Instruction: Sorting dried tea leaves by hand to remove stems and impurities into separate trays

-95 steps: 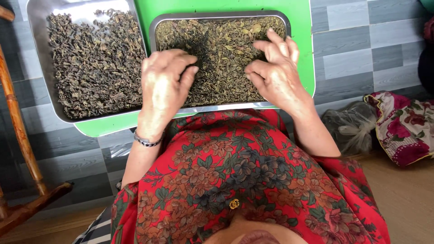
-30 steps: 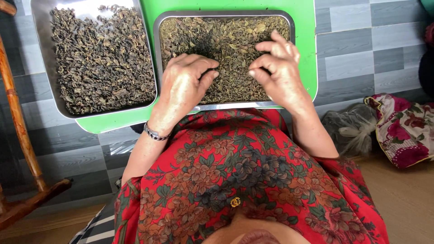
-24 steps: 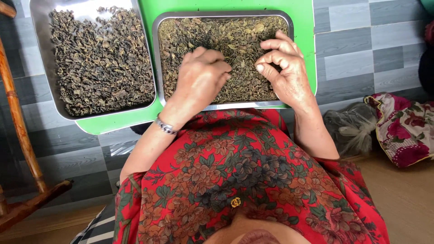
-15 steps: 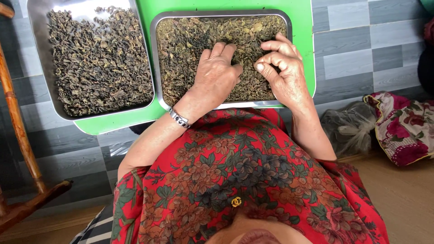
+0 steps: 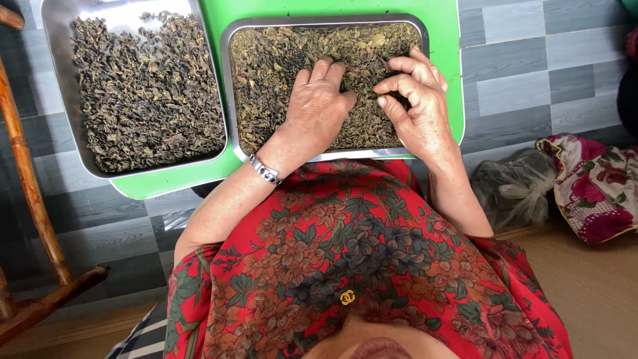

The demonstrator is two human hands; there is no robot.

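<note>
A: Under the fingers of both hands, dried curled leaves (image 5: 286,66) are spread in the right-hand steel tray (image 5: 226,86). The left hand (image 5: 319,110) is laid flat, fingers released and pressed lightly onto the heap. The right hand (image 5: 415,100) is pinched, thumb against forefinger; a leaf may be held there, but it cannot be told for sure.

B: Noted. Risks?

A: Just behind the left palm the tray's near rim is met by the wrist and its metal bracelet (image 5: 265,170). If weight is put there, the tray could be tipped toward the lap, and leaves would be spilled onto the red floral garment (image 5: 359,266).

B: And beyond the fingertips?

A: Leaves are piled close to the far rim; a hard push forward could send some over onto the green board (image 5: 445,40). Left of the fingers, a second tray (image 5: 60,100) of darker leaves lies just beside; flicked pieces could be mixed in.
</note>
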